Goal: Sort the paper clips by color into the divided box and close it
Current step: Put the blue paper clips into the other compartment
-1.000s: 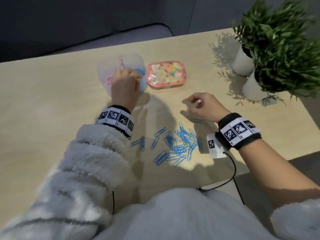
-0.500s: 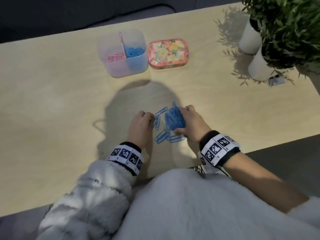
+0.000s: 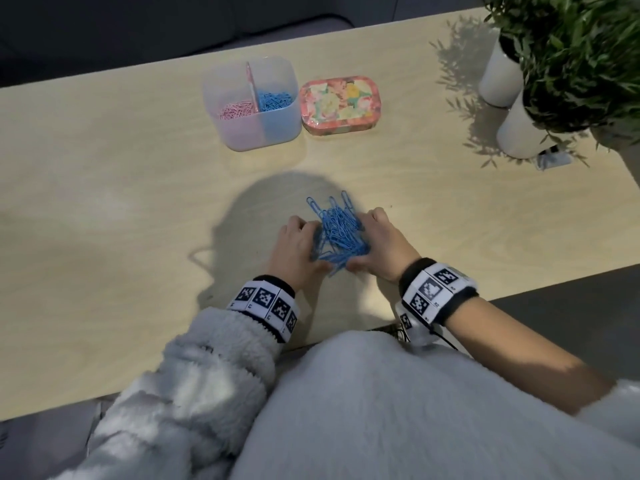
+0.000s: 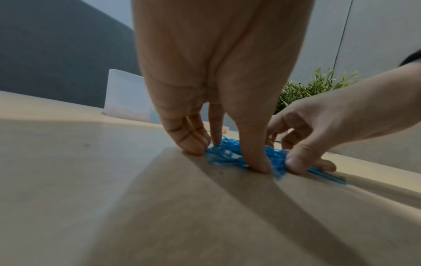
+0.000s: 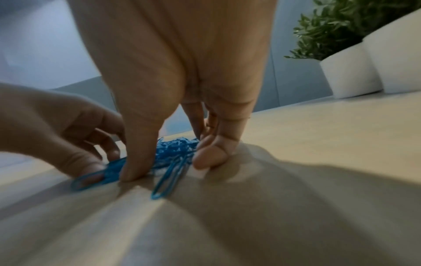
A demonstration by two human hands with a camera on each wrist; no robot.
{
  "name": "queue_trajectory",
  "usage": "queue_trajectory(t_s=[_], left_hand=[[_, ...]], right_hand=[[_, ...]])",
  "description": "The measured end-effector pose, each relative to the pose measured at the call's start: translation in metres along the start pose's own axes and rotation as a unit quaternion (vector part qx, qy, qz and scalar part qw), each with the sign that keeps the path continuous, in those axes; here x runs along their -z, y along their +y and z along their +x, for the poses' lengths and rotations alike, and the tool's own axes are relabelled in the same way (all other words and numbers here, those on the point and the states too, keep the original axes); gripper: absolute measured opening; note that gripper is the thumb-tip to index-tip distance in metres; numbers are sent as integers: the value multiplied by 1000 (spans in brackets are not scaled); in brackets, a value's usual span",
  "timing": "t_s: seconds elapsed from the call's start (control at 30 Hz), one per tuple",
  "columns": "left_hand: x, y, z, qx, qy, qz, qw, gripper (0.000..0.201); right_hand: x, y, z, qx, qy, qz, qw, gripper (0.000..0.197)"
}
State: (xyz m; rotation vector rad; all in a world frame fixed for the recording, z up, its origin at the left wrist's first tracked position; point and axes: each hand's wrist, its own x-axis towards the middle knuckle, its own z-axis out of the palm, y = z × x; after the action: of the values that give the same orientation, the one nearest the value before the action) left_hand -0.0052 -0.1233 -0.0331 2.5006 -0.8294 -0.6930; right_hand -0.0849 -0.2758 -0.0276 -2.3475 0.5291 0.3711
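A heap of blue paper clips (image 3: 337, 237) lies on the wooden table near its front edge. My left hand (image 3: 299, 245) and right hand (image 3: 377, 242) cup it from both sides, fingers curled round it, fingertips on the table. In the left wrist view my left hand (image 4: 225, 158) straddles the clips (image 4: 275, 158) between thumb and fingers. The right wrist view shows my right hand (image 5: 164, 165) doing the same, with loose clips (image 5: 169, 177) sticking out toward the camera. The translucent divided box (image 3: 256, 135) stands open at the back, pink clips (image 3: 235, 110) left, blue clips (image 3: 275, 98) right.
A pink floral lid (image 3: 341, 105) lies flat just right of the box. Two white pots (image 3: 519, 133) with green plants stand at the back right. The table's front edge (image 3: 519, 285) runs close behind my wrists.
My left hand came back from the box to the table front. Both hands have swept the scattered blue clips together into one heap and closed in round it.
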Motion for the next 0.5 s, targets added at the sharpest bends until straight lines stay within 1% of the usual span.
queue_trajectory(t_s=[0.07, 0.13, 0.2, 0.3, 0.4, 0.43, 0.5], left_hand=[[1, 2, 8, -10, 10, 9, 1000, 55], [0, 3, 15, -15, 20, 10, 1000, 46], [1, 4, 18, -16, 23, 16, 999, 39], [2, 1, 20, -15, 30, 34, 999, 30], [4, -3, 19, -23, 40, 46, 998, 26], [5, -5, 19, -24, 44, 48, 998, 24], [7, -7, 17, -21, 52, 41, 998, 23]], right_hand=[[-1, -6, 9, 19, 10, -8, 1000, 63], [-3, -11, 17, 42, 20, -67, 997, 50], [-5, -16, 21, 46, 28, -122, 991, 40], [-5, -20, 22, 52, 40, -154, 986, 30], [-3, -18, 21, 67, 46, -185, 979, 23], [-2, -16, 22, 69, 47, -186, 979, 22], [3, -14, 23, 61, 50, -154, 985, 19]])
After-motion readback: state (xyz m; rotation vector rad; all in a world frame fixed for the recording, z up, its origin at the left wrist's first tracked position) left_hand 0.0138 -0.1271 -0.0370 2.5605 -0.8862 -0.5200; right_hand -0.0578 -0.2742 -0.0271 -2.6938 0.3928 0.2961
